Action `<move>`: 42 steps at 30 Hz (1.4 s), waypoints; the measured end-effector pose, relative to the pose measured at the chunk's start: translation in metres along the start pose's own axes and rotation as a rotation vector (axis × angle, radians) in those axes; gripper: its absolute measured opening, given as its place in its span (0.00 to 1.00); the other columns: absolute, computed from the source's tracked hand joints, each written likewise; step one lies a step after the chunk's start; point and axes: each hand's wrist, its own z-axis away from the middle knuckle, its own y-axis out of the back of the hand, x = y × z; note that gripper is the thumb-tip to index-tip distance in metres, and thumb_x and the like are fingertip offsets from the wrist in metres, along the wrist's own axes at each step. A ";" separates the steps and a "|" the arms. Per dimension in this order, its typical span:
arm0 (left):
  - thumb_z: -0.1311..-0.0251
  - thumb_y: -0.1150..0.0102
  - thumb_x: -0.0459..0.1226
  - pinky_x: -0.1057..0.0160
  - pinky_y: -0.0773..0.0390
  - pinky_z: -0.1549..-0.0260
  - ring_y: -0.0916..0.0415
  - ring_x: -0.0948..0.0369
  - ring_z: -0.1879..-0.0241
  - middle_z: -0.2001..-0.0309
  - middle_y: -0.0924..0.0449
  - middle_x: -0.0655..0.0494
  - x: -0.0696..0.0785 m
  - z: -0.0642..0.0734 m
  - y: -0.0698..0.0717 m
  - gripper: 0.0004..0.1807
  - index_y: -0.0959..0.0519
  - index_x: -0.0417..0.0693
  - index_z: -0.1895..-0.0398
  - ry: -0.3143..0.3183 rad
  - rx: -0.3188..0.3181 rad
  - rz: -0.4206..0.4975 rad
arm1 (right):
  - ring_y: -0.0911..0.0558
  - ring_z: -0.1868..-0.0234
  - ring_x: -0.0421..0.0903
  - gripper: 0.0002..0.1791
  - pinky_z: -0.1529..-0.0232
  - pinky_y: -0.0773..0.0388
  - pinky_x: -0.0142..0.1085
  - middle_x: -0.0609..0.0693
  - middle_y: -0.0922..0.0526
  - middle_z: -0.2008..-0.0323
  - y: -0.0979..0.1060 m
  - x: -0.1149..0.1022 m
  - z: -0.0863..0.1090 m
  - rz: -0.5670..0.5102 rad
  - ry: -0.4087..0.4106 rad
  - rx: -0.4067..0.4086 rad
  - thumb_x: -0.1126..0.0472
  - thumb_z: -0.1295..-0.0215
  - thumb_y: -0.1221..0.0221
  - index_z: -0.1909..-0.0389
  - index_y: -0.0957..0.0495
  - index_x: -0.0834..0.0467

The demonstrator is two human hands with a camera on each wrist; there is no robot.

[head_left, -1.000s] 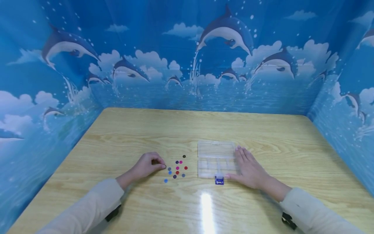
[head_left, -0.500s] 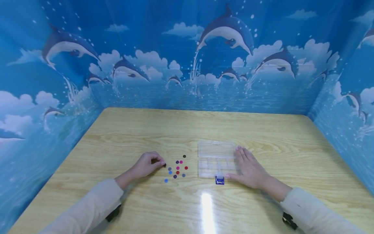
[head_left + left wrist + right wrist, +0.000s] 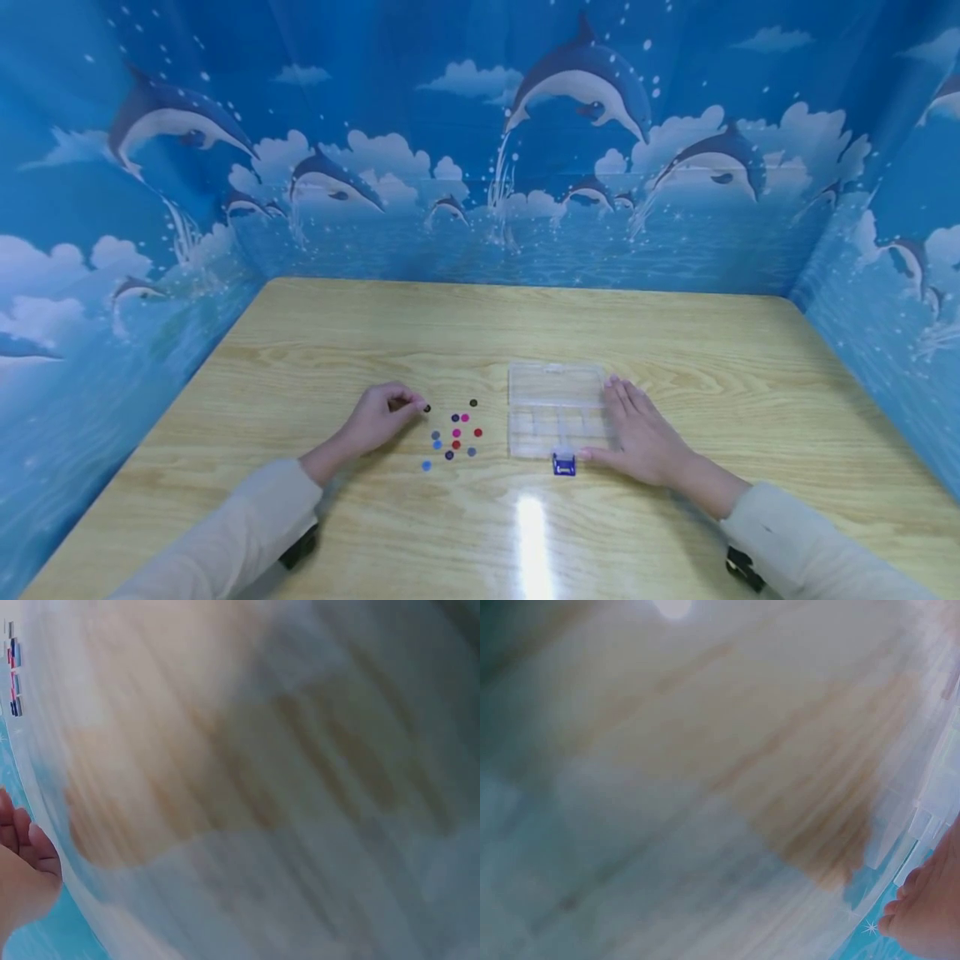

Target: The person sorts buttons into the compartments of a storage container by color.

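Observation:
My left hand [image 3: 384, 414] pinches a small round black button [image 3: 427, 408] between thumb and index finger, left of a loose group of buttons. Among these are a red button [image 3: 478, 432], a pink button [image 3: 457, 433], a light blue button [image 3: 427, 466] and a black button [image 3: 473, 403]. To their right lies a clear plastic compartment box [image 3: 519, 450], its lid [image 3: 555, 383] folded back. With fingers straight, my right hand [image 3: 645, 437] rests along the box's right side. The left wrist view catches only part of the left hand [image 3: 30, 877]; the pinched button is hidden there.
A small dark blue piece with a white mark [image 3: 564, 464] sits at the box's front edge. The wood-grain table [image 3: 360, 325] is enclosed by a blue dolphin-print curtain [image 3: 465, 225] at the back and sides. Light glares on the tabletop in front of the box.
My left hand has shifted slightly away from me, carrying the black button up beside the group. The right hand and the box have stayed in place.

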 end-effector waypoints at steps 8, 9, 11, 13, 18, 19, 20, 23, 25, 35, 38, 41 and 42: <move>0.44 0.41 0.33 0.72 0.25 0.68 0.25 0.63 0.69 0.67 0.18 0.47 0.005 -0.003 -0.005 0.06 0.19 0.38 0.66 0.067 0.067 0.025 | 0.50 0.30 0.66 0.56 0.32 0.51 0.56 0.71 0.51 0.31 0.001 -0.001 0.000 0.004 0.000 -0.003 0.32 0.44 0.48 0.33 0.53 0.75; 0.44 0.41 0.33 0.72 0.25 0.68 0.25 0.62 0.69 0.67 0.18 0.46 0.006 -0.003 -0.006 0.06 0.19 0.38 0.66 0.073 0.068 0.030 | 0.50 0.30 0.66 0.56 0.32 0.51 0.56 0.71 0.51 0.31 0.001 -0.001 0.000 0.003 0.000 -0.004 0.32 0.44 0.48 0.33 0.53 0.75; 0.44 0.41 0.33 0.72 0.25 0.69 0.25 0.62 0.69 0.67 0.18 0.46 0.008 -0.003 -0.007 0.06 0.19 0.37 0.66 0.078 0.069 0.034 | 0.50 0.30 0.66 0.56 0.32 0.51 0.56 0.71 0.51 0.31 0.001 -0.001 0.000 0.006 0.000 -0.003 0.32 0.44 0.48 0.33 0.53 0.75; 0.45 0.40 0.32 0.72 0.25 0.69 0.25 0.63 0.70 0.67 0.18 0.46 0.009 -0.004 -0.008 0.06 0.19 0.37 0.67 0.084 0.074 0.041 | 0.49 0.30 0.66 0.56 0.32 0.51 0.56 0.71 0.51 0.31 0.001 -0.001 0.000 0.006 -0.001 -0.004 0.32 0.44 0.48 0.33 0.53 0.75; 0.46 0.39 0.32 0.72 0.25 0.68 0.25 0.63 0.70 0.67 0.18 0.46 0.013 -0.006 -0.012 0.06 0.19 0.38 0.67 0.086 0.086 0.043 | 0.50 0.30 0.67 0.57 0.32 0.51 0.56 0.71 0.52 0.31 0.001 -0.001 0.001 0.001 -0.006 -0.005 0.32 0.44 0.47 0.33 0.53 0.75; 0.46 0.39 0.32 0.72 0.25 0.68 0.25 0.63 0.69 0.67 0.18 0.46 0.014 -0.006 -0.013 0.06 0.19 0.37 0.67 0.085 0.087 0.045 | 0.50 0.31 0.67 0.57 0.32 0.51 0.56 0.71 0.52 0.31 0.000 -0.001 0.001 0.001 -0.006 -0.004 0.32 0.45 0.47 0.33 0.53 0.75; 0.46 0.39 0.32 0.72 0.25 0.68 0.25 0.63 0.69 0.67 0.18 0.46 0.015 -0.006 -0.014 0.06 0.19 0.38 0.67 0.088 0.085 0.048 | 0.50 0.30 0.67 0.57 0.32 0.51 0.56 0.71 0.52 0.31 0.000 0.000 0.000 0.001 -0.007 -0.006 0.32 0.45 0.47 0.33 0.53 0.75; 0.45 0.39 0.33 0.72 0.24 0.68 0.25 0.62 0.69 0.66 0.17 0.46 0.019 -0.008 -0.016 0.06 0.19 0.38 0.67 0.096 0.081 0.068 | 0.50 0.30 0.67 0.57 0.32 0.51 0.56 0.71 0.52 0.31 0.000 0.001 0.000 0.006 -0.006 -0.006 0.31 0.45 0.48 0.33 0.53 0.75; 0.45 0.39 0.33 0.72 0.24 0.68 0.25 0.63 0.69 0.66 0.17 0.46 0.020 -0.010 -0.017 0.06 0.19 0.38 0.66 0.090 0.076 0.073 | 0.50 0.30 0.67 0.57 0.32 0.52 0.56 0.71 0.52 0.31 0.000 0.001 -0.001 0.012 -0.006 -0.007 0.31 0.44 0.48 0.33 0.53 0.75; 0.45 0.39 0.34 0.72 0.25 0.69 0.26 0.63 0.71 0.67 0.18 0.48 0.030 -0.014 -0.027 0.06 0.19 0.39 0.67 0.104 0.060 0.105 | 0.51 0.30 0.66 0.57 0.32 0.53 0.55 0.71 0.53 0.31 -0.001 0.002 -0.003 0.007 -0.012 -0.016 0.32 0.45 0.47 0.33 0.53 0.74; 0.45 0.39 0.34 0.72 0.25 0.70 0.26 0.63 0.71 0.67 0.18 0.48 0.032 -0.015 -0.030 0.06 0.19 0.39 0.67 0.099 0.065 0.116 | 0.51 0.30 0.66 0.57 0.32 0.53 0.55 0.71 0.53 0.31 -0.001 0.002 -0.002 0.007 -0.012 -0.017 0.32 0.45 0.47 0.33 0.53 0.74; 0.45 0.39 0.33 0.72 0.25 0.70 0.27 0.64 0.71 0.68 0.18 0.48 0.034 -0.016 -0.033 0.06 0.19 0.39 0.67 0.094 0.065 0.127 | 0.50 0.30 0.66 0.57 0.32 0.53 0.55 0.71 0.53 0.31 -0.002 0.002 -0.002 0.010 -0.009 -0.016 0.31 0.45 0.47 0.33 0.53 0.74; 0.45 0.39 0.33 0.72 0.25 0.70 0.27 0.64 0.71 0.67 0.18 0.48 0.034 -0.016 -0.034 0.06 0.19 0.39 0.67 0.096 0.062 0.131 | 0.51 0.30 0.66 0.57 0.31 0.53 0.55 0.70 0.53 0.31 -0.002 0.002 -0.002 0.010 -0.011 -0.020 0.31 0.45 0.48 0.33 0.53 0.74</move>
